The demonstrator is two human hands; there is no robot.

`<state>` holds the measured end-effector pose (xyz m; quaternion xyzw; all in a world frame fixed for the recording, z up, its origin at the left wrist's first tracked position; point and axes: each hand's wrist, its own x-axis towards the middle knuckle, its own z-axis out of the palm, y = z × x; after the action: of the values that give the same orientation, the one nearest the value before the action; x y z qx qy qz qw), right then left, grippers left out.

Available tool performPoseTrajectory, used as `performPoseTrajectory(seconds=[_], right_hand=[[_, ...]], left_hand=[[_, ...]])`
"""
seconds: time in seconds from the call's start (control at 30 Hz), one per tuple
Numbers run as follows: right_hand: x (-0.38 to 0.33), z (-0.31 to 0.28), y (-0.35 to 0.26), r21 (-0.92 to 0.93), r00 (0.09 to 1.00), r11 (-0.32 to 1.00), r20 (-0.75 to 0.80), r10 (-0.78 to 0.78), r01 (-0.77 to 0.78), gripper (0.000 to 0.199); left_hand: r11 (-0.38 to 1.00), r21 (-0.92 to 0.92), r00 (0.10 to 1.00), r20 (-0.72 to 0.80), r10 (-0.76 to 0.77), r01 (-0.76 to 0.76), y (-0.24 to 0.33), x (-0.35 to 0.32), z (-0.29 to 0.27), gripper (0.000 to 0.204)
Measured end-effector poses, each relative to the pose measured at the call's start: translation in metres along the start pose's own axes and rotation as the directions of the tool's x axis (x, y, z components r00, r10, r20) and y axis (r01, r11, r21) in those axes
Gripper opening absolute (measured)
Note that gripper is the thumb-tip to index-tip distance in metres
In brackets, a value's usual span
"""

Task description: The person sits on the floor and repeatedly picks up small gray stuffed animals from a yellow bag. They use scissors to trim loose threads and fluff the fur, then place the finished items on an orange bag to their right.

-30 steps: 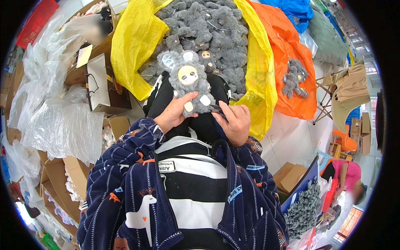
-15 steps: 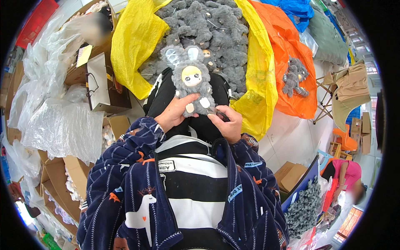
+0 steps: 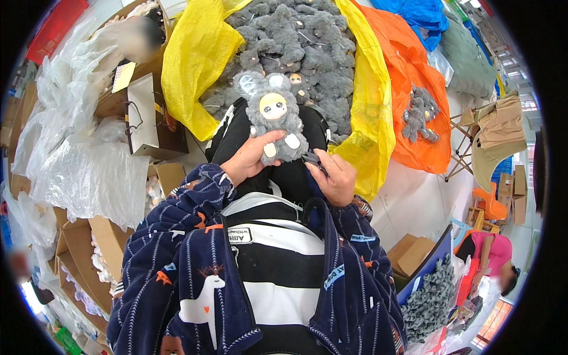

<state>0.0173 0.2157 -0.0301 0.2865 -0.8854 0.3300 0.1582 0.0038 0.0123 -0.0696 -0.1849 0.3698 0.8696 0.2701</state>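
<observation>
A grey plush bunny doll (image 3: 283, 121) with a pale face and cream feet lies upright over my lap, facing up. My left hand (image 3: 251, 158) grips its lower body, with the thumb across the belly beside one foot. Just right of the doll's lower edge, my right hand (image 3: 336, 177) is closed around a small dark tool (image 3: 310, 158). That tool looks like thread snips, but most of it is hidden by the fingers. Its tip points at the fur near the doll's foot.
Beyond my knees a yellow sack (image 3: 374, 106) holds many grey plush dolls (image 3: 296, 41). On its right, an orange sack (image 3: 393, 65) has grey plush (image 3: 421, 115) on it. Cardboard boxes (image 3: 77, 236) and clear plastic (image 3: 89, 177) stand left. A co-worker (image 3: 494, 251) is at far right.
My right hand has moved slightly right and down, away from the doll's foot, and more of the dark tool shows. The doll has tilted a little, still in my left hand.
</observation>
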Motion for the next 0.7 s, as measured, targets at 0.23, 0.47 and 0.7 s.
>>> performPoseTrajectory(seconds=[0.23, 0.47, 0.7], right_hand=[[0.0046, 0.0066, 0.0026, -0.08, 0.99, 0.987, -0.021, -0.14, 0.138, 0.033], [0.0094, 0.0083, 0.0018, -0.13, 0.981, 0.973, -0.006, -0.192, 0.19, 0.032], [0.0112, 0.0089, 0.0043, -0.191, 0.957, 0.941, -0.016, -0.289, 0.281, 0.032]], left_hand=[[1.0, -0.002, 1.0, -0.012, -0.005, 0.005, 0.0018, -0.0028, 0.002, 0.029], [1.0, 0.021, 1.0, 0.009, -0.015, 0.014, -0.001, 0.0011, -0.0042, 0.032], [0.999, 0.025, 0.999, 0.002, -0.036, 0.036, 0.0014, -0.0005, -0.0035, 0.033]])
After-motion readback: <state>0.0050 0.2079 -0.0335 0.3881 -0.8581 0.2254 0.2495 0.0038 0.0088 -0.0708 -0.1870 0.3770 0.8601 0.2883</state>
